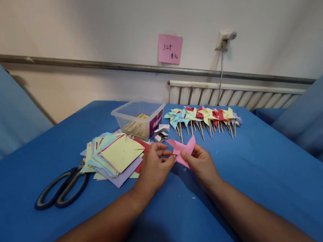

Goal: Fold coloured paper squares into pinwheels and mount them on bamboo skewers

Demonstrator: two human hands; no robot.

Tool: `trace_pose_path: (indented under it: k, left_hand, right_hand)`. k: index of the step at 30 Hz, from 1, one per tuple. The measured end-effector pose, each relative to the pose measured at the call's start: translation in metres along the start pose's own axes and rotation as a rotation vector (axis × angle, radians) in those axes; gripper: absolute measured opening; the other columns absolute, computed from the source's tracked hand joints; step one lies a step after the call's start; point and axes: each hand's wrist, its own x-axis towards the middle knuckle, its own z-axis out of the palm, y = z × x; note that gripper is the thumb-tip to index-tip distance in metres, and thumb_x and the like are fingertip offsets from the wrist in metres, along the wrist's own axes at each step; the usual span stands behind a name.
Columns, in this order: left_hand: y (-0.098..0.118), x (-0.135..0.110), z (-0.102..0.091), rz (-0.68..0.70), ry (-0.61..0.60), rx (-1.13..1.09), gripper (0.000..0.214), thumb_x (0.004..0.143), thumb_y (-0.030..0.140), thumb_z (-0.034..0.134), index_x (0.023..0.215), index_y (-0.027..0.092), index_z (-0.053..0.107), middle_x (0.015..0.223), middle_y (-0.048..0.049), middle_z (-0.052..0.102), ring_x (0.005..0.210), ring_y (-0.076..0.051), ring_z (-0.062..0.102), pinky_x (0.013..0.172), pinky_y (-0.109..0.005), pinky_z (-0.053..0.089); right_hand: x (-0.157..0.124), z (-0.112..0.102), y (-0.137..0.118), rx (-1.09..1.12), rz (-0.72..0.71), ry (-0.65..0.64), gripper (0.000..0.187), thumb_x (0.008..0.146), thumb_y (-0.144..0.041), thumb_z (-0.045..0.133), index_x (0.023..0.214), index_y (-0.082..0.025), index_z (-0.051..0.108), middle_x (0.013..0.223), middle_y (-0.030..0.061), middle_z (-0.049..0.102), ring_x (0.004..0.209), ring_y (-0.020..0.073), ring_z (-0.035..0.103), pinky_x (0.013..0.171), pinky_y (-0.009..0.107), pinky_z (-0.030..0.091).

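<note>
A pink paper pinwheel (184, 150) is held just above the blue table (268, 179) between both hands. My left hand (154, 167) pinches its left edge with fingertips pressed together. My right hand (200, 164) grips it from below and the right, thumb on top. Left of my left hand lies a fanned stack of coloured paper squares (116, 155), a pale yellow one on top. Behind the pink piece a row of finished paper pinwheels on wooden sticks (203, 118) lies on the table.
Black-handled scissors (62, 187) lie at the left. A clear plastic tub of wooden sticks (138, 119) stands behind the paper, with a small white box (161, 132) beside it. A pink note (170, 48) and a radiator (232, 94) are on the wall.
</note>
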Motion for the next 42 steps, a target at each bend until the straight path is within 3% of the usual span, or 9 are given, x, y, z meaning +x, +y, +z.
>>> trace_pose_path:
  k: [4, 12, 18, 24, 29, 35, 39, 42]
  left_hand:
    - [-0.0009, 0.0013, -0.0011, 0.036, -0.062, 0.062, 0.019, 0.07, 0.027, 0.068, 0.086, 0.016, 0.065, 0.08, -0.005, 0.07, 0.075, -0.019, 0.065, 0.069, -0.029, 0.05]
    - [0.0008, -0.0024, -0.0001, 0.12, -0.033, 0.04, 0.028, 0.073, 0.022, 0.065, 0.101, 0.021, 0.069, 0.096, -0.0047, 0.072, 0.086, -0.02, 0.067, 0.079, -0.031, 0.051]
    - [0.001, -0.0033, -0.0017, 0.211, -0.044, 0.21, 0.022, 0.077, 0.023, 0.062, 0.096, 0.026, 0.073, 0.093, -0.0012, 0.073, 0.087, -0.021, 0.065, 0.082, -0.032, 0.049]
    - [0.0021, -0.007, -0.0013, 0.269, -0.009, 0.261, 0.033, 0.079, 0.025, 0.061, 0.112, 0.028, 0.066, 0.108, -0.0012, 0.07, 0.094, -0.02, 0.065, 0.086, -0.032, 0.047]
    - [0.0034, -0.0072, -0.0025, 0.308, -0.022, 0.358, 0.022, 0.081, 0.027, 0.06, 0.101, 0.026, 0.068, 0.092, -0.0007, 0.072, 0.077, -0.017, 0.066, 0.073, -0.029, 0.049]
    - [-0.0009, -0.0046, -0.0047, 0.346, -0.013, 0.448, 0.02, 0.081, 0.024, 0.059, 0.097, 0.026, 0.07, 0.092, -0.0006, 0.073, 0.082, -0.019, 0.066, 0.077, -0.031, 0.049]
    - [-0.0049, -0.0041, -0.0021, 0.333, -0.013, 0.328, 0.028, 0.081, 0.026, 0.06, 0.109, 0.024, 0.063, 0.103, -0.0025, 0.071, 0.09, -0.019, 0.067, 0.081, -0.032, 0.051]
    - [-0.0049, -0.0043, -0.0013, 0.303, 0.002, 0.278, 0.024, 0.08, 0.029, 0.061, 0.103, 0.021, 0.061, 0.097, -0.0031, 0.07, 0.086, -0.017, 0.067, 0.079, -0.031, 0.053]
  right_hand:
    - [-0.0017, 0.0012, 0.0022, -0.033, -0.04, 0.005, 0.025, 0.064, -0.031, 0.078, 0.079, -0.017, 0.064, 0.071, -0.0006, 0.067, 0.062, 0.0124, 0.059, 0.062, 0.027, 0.046]
    - [-0.0008, 0.0001, 0.0071, -0.012, -0.027, 0.007, 0.024, 0.065, -0.031, 0.077, 0.079, -0.017, 0.064, 0.074, 0.0001, 0.068, 0.065, 0.0132, 0.06, 0.066, 0.028, 0.047]
    - [-0.0005, 0.001, 0.0058, -0.005, -0.021, 0.007, 0.022, 0.065, -0.03, 0.077, 0.079, -0.017, 0.065, 0.076, 0.0008, 0.069, 0.067, 0.0138, 0.061, 0.068, 0.028, 0.048]
    - [-0.001, -0.0003, 0.008, 0.016, -0.011, -0.006, 0.023, 0.065, -0.029, 0.077, 0.082, -0.017, 0.066, 0.078, 0.001, 0.07, 0.068, 0.0141, 0.062, 0.07, 0.029, 0.048]
    - [0.0, -0.0014, 0.0087, 0.016, -0.004, -0.022, 0.022, 0.067, -0.028, 0.076, 0.083, -0.017, 0.066, 0.08, 0.0019, 0.071, 0.071, 0.015, 0.063, 0.072, 0.03, 0.049]
    - [-0.0012, 0.0001, 0.0093, 0.005, -0.008, -0.016, 0.023, 0.066, -0.028, 0.077, 0.082, -0.017, 0.066, 0.079, 0.0014, 0.07, 0.069, 0.0141, 0.062, 0.07, 0.029, 0.048]
    - [-0.0015, 0.001, 0.006, 0.011, -0.007, -0.015, 0.025, 0.066, -0.029, 0.077, 0.084, -0.016, 0.066, 0.077, 0.0012, 0.07, 0.069, 0.0138, 0.062, 0.069, 0.028, 0.048]
    - [-0.0012, 0.0015, 0.0038, 0.03, -0.003, -0.013, 0.025, 0.065, -0.029, 0.078, 0.082, -0.015, 0.065, 0.075, 0.0005, 0.07, 0.066, 0.0126, 0.061, 0.067, 0.027, 0.047]
